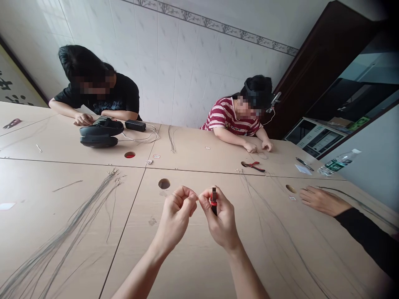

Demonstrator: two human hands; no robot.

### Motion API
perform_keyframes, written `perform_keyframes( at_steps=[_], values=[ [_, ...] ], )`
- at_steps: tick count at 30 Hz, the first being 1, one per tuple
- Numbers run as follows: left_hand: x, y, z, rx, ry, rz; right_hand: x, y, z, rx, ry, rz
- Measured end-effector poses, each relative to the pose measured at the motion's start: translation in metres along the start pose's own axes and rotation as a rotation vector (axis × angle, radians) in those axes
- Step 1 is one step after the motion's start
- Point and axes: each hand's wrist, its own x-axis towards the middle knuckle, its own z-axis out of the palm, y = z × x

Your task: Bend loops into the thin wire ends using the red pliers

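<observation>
Own hands: 2, the left hand [181,211] and the right hand [220,216], raised above the table [174,270], fingertips meeting or nearly so.
Left hand: closed, thumb against curled index finger; anything pinched there is too fine to make out.
Right hand: wrapped around 1 red-and-black tool [213,202], thumb and index finger directed at the left hand.
Red-and-black tool: 1, in the right hand; long axis near vertical in the view, metal end up, black end down; tilt in depth cannot be told.
Pliers [251,165]: 1 pair on the table, head leftward over a hole, handles rightward.
Strand bundles: 3, a thick left bundle [77,220], a small far bundle [171,140] and a sparse right bundle [280,228]; single strands too fine to count.
Table holes [163,183]: 4.
Scissors [11,123]: 1, far left.
Bottle [339,163]: 1, lying tilted at the right, near 1 pen [304,164].
Co-workers: 3, a black-shirted person [123,95] and a striped-shirted person [221,114] opposite, plus a black sleeve [364,232] at right.
</observation>
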Motion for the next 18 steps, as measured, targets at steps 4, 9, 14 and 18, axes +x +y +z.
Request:
perform_keyframes(
  at_steps=[4,9,14,18],
  values=[
    [0.002,0.002,-0.003,-0.001,0.082,0.004,0.000,0.001,-0.001,0.000,0.015,0.023],
    [0.006,0.002,-0.011,-0.010,0.211,0.036,0.003,0.007,-0.002,-0.178,0.079,-0.011],
    [0.009,-0.003,-0.015,0.037,0.248,0.060,0.002,0.012,0.003,-0.301,-0.010,0.044],
    [0.010,-0.005,-0.016,0.068,0.274,0.063,0.001,0.014,0.010,-0.357,-0.053,0.084]
  ],
)
